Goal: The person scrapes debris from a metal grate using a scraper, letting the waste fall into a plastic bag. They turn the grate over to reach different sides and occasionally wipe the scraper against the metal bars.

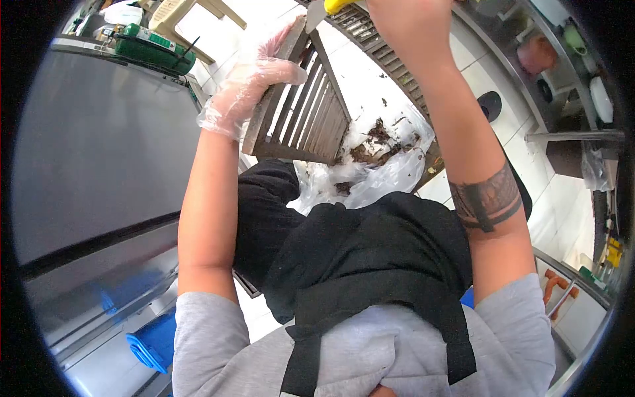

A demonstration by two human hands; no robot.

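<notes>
Above crumpled plastic (397,177), gloved left hand (254,76) clamping slatted frame (266,119), right hand (411,23) closed round yellow-handled blade (315,14)

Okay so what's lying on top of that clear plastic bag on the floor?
Dark brown, crumbly debris lies on the plastic bag. Whatever is beneath the slatted frame and the debris can't be seen.

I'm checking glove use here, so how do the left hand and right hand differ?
The left hand wears a clear plastic glove; the visible part of the right hand looks bare. The left hand grips the slatted frame, while the right hand holds the yellow-handled blade. Both are in use.
</notes>
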